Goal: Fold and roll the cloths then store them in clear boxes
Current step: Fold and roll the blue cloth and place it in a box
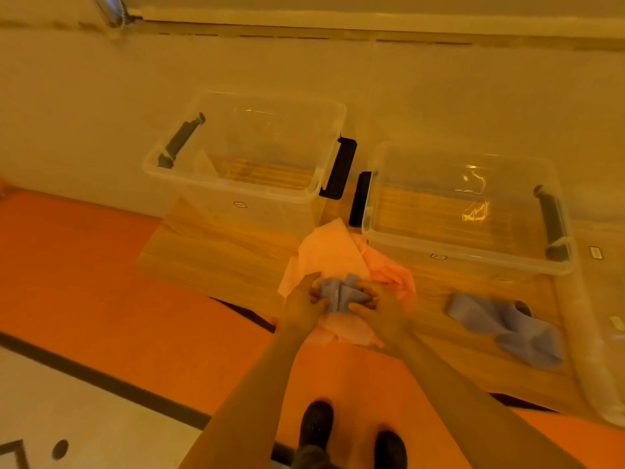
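We extend both forearms forward, and our left hand (pixel 304 304) and right hand (pixel 380 306) grip a bunched blue cloth (pixel 341 294) from opposite sides, fingers curled into it. It sits above pink cloths (pixel 329 253) on the wooden tabletop (pixel 220 252). Two clear boxes (pixel 247 164) (pixel 466 214) stand behind; another blue cloth (pixel 507 324) lies right.

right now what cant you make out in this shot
Head view only:
- Blue cloth: its folds are hidden by the left hand and right hand gripping it.
- Box labels: too small to read.
- Third clear box: cut off by the right edge.
- Pink cloths: number unclear, overlapping.
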`<state>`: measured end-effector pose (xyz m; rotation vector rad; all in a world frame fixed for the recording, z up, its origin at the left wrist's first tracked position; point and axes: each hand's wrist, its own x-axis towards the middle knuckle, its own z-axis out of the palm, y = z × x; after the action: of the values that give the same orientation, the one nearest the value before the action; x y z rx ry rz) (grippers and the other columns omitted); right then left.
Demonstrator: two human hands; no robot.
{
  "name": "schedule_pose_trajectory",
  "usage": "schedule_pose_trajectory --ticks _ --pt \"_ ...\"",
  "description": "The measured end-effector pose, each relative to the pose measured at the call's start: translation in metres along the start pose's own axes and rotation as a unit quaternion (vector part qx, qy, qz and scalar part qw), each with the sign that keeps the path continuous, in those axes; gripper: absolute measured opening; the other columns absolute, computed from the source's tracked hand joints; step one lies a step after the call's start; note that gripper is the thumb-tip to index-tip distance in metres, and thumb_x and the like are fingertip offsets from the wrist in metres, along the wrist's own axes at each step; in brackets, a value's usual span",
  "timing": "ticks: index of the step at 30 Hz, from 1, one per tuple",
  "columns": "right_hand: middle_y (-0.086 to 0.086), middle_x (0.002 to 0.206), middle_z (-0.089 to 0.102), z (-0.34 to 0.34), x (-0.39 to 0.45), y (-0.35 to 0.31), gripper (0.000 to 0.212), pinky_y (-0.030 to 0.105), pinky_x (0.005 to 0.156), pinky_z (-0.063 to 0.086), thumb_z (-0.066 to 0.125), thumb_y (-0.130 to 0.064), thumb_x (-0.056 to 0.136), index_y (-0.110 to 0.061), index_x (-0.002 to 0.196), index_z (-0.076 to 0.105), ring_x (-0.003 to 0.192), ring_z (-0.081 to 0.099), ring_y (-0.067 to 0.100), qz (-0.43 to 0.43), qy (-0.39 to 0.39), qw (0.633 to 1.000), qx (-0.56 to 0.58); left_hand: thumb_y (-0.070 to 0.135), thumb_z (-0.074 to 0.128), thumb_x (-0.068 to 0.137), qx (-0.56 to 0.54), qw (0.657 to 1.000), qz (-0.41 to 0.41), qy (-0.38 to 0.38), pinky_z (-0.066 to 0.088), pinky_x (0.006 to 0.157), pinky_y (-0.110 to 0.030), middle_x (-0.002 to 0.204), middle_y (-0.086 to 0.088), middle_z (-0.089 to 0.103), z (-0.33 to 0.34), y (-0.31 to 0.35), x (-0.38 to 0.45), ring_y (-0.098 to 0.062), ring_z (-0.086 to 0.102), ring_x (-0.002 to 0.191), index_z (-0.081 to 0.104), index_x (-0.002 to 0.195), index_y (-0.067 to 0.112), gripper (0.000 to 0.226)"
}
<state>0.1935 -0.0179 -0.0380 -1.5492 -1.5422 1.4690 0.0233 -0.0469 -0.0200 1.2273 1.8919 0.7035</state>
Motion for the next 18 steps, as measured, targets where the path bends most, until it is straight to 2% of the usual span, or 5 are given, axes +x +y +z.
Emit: schedule_pose_trajectory --ticks 2,6,10,14,18 --pt "0.004 0.108 0.055 0.004 0.000 0.000 0.043 0.022 0.076 0.043 0.069 0.003 0.078 -0.004 0.118 0.056 0.097 0.053 0.019 -0.004 0.011 1.000 0.007 0.005 0.061 0.086 -0.016 1.000 0.005 -0.011 0.045 0.069 -0.026 0.111 -0.014 0.063 0.005 0.001 0.000 -0.018 0.056 0.085 0.046 0.135 0.015 0.053" --pt "0.009 0.110 0.056 0.010 -0.003 -0.003 0.042 0.009 0.067 0.045 0.069 0.002 0.079 -0.003 0.119 0.055 0.096 0.056 0.021 -0.008 0.022 0.999 0.044 0.001 0.058 0.088 -0.065 0.997 0.003 -0.036 0.045 0.066 -0.016 0.122 -0.016 0.060 0.014 0.004 -0.001 -0.021 0.057 0.101 0.052 0.128 0.007 0.041" --pt "0.010 0.113 0.059 -0.007 -0.014 -0.016 0.043 0.017 0.072 0.048 0.068 0.002 0.080 -0.008 0.120 0.055 0.100 0.058 0.023 -0.006 0.043 0.995 0.095 0.004 0.058 0.090 -0.084 0.995 0.004 -0.057 0.041 0.052 -0.008 0.115 -0.023 0.062 0.022 0.029 -0.009 -0.033 0.062 0.092 0.054 0.126 0.006 0.035" --pt "0.007 0.109 0.059 -0.017 -0.013 -0.022 0.043 0.006 0.066 0.047 0.067 0.002 0.081 -0.003 0.121 0.055 0.092 0.058 0.013 -0.021 0.054 0.993 0.106 0.006 0.057 0.091 -0.113 0.992 0.001 -0.064 0.037 0.043 -0.008 0.109 -0.025 0.063 0.022 0.041 -0.007 -0.009 0.055 0.064 0.053 0.127 0.006 0.036" --pt "-0.003 0.092 0.059 -0.024 -0.011 -0.023 0.038 0.006 0.064 0.045 0.067 0.005 0.080 0.002 0.116 0.056 0.075 0.059 -0.005 -0.029 0.058 0.992 0.111 0.009 0.057 0.092 -0.105 0.992 0.007 -0.068 0.038 0.044 -0.008 0.109 -0.020 0.061 0.019 0.047 -0.004 -0.007 0.054 0.068 0.053 0.129 0.009 0.038"
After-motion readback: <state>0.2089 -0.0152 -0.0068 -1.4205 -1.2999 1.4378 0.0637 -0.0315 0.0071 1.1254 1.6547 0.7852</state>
